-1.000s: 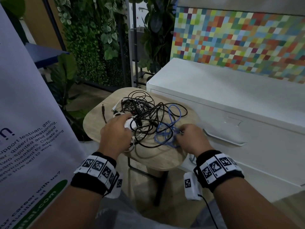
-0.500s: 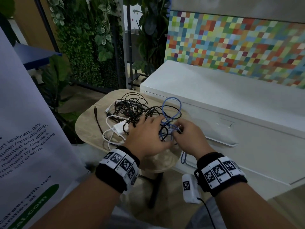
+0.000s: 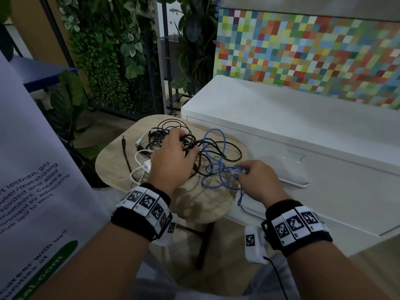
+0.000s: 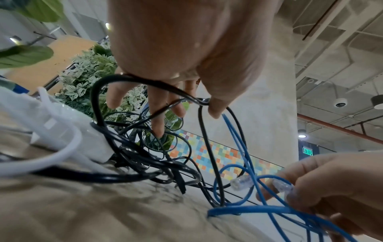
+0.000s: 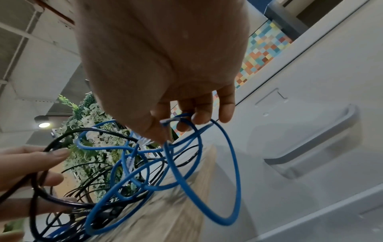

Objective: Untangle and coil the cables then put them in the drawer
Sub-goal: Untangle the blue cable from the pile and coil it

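From the head view, the small wooden side table [image 3: 207,204] is the landmark. A tangle of black cables [image 3: 188,139] covers its far half, a white cable with a small adapter [image 3: 141,163] lies toward its left edge, and a blue network cable [image 3: 216,152] loops over its right part, with one strand hanging off the near right edge. Bare wood shows along the near rim. The white drawer cabinet [image 3: 303,131] stands close against the table's right side; its top drawer [image 3: 337,191] is closed, handle facing the table. A printed banner [image 3: 32,191] crowds the table's left. The left hand [image 3: 171,161] lies spread on the black tangle; the right hand [image 3: 257,180] is at the right edge, pinching the blue cable near a clear plug.

In the left wrist view, the left hand [image 4: 186,49] has loosely spread fingers [image 4: 159,114] with a black cable [image 4: 128,78] hooked under them and caught by the thumb. Lower right, the right hand [image 4: 331,183] pinches the blue cable [image 4: 248,209] behind its clear plug.

In the right wrist view, thumb and curled fingers [image 5: 199,114] of the right hand [image 5: 161,57] grip the blue cable [image 5: 234,163], loops hanging over the table's edge [image 5: 176,204].
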